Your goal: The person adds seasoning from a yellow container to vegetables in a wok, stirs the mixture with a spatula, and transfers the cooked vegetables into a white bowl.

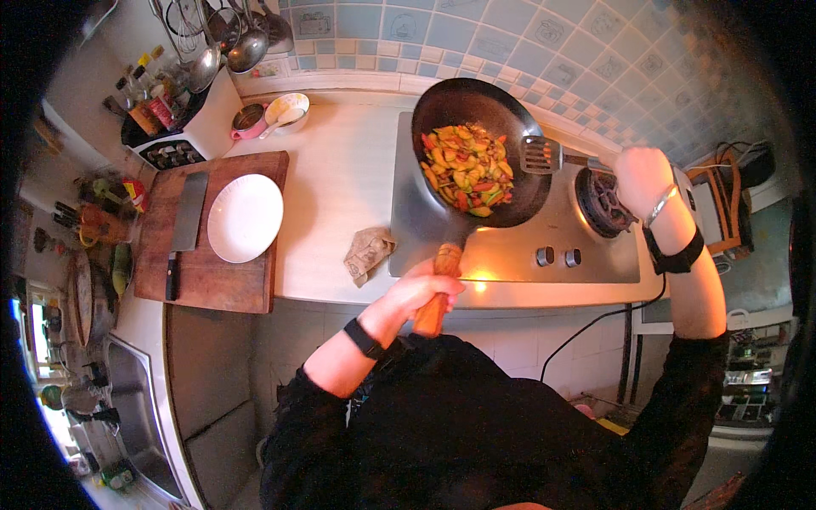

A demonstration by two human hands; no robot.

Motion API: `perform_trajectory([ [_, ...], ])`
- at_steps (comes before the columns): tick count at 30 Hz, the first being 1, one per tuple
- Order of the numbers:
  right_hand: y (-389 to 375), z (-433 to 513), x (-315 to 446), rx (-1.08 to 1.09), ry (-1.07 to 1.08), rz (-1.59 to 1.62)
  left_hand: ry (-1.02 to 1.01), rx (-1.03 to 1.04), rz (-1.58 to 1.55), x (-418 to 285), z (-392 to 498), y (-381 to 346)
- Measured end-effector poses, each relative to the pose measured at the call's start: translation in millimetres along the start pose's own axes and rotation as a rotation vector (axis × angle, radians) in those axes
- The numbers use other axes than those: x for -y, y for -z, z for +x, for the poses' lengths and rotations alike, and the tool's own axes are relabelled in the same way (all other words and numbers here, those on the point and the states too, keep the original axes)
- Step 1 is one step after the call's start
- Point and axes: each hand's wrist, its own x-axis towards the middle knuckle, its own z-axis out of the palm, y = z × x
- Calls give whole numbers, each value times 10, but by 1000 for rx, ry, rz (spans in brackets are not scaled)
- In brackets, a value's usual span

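Observation:
My left hand (pixel 424 290) is wrapped around the wooden handle (pixel 432 313) of a dark wok (pixel 532 197). The wok sits over the left side of the gas hob, tilted. Sliced vegetables (pixel 468 167), green, yellow and orange, lie heaped in its bowl. My right hand (pixel 644 178) is closed around the handle of a slotted metal spatula (pixel 542 155). The spatula's blade is over the right part of the wok, apart from the food. Whether it touches the wok wall I cannot tell.
A bare burner (pixel 605 203) and two knobs (pixel 558 257) are on the steel hob (pixel 510 261). A crumpled cloth (pixel 368 254) lies left of it. On the wooden cutting board (pixel 248 287) are a cleaver (pixel 190 213) and a white plate (pixel 246 218). Bowls (pixel 288 113) stand behind.

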Motion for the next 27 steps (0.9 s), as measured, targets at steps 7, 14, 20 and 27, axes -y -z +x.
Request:
perform_trajectory([
  [7, -210, 383, -251, 262, 218, 809, -91, -111, -75, 77, -825, -130],
  [14, -470, 696, 1315, 75, 547, 1190, -178, -314, -211, 248, -1707, -176],
  [20, 230, 1009, 2253, -76, 670, 1321, -275, -537, -165, 74, -2569, 46],
  [27, 356, 979, 2317, -144, 684, 1286, -350, -653, -93, 178, -2790, -8],
])
